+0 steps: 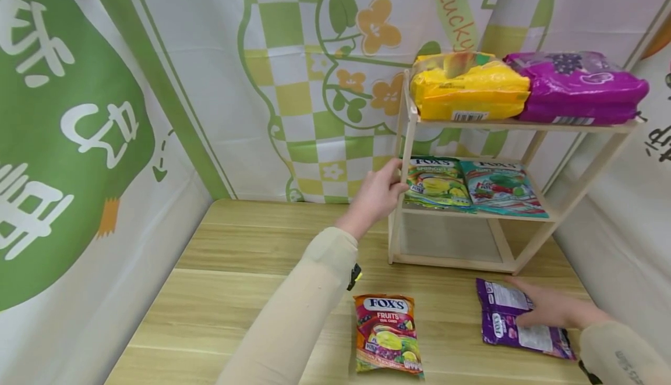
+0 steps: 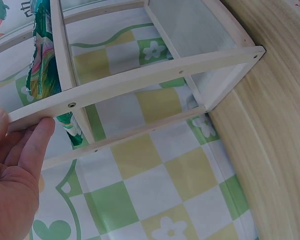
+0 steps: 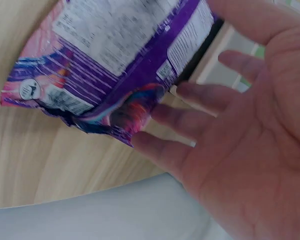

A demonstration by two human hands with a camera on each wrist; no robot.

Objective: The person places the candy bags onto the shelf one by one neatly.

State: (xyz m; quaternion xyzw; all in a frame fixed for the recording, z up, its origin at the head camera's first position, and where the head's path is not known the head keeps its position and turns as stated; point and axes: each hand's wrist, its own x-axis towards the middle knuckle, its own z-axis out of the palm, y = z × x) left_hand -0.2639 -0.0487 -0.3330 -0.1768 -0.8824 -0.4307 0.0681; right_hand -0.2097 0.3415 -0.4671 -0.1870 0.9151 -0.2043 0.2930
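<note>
My left hand [image 1: 374, 198] grips the front left post of a small wooden rack [image 1: 456, 262]. In the left wrist view its thumb and fingers lie on opposite sides of the rail. Over a purple candy bag [image 1: 503, 295], lying back side up on the table, reaches my right hand [image 1: 555, 310]. The right wrist view shows its fingers extended beside the bag's edge, with fingertips at or very near the wrapper. An orange and red Fox's Fruits bag [image 1: 389, 335] lies face up between my arms.
On the rack's top shelf sit a yellow packet [image 1: 472, 91] and a purple packet [image 1: 582, 91]. Its middle shelf bears a green Fox's bag [image 1: 437, 184] and a teal one [image 1: 503, 190]. A printed curtain [image 1: 293, 82] hangs behind the wooden table [image 1: 236, 268].
</note>
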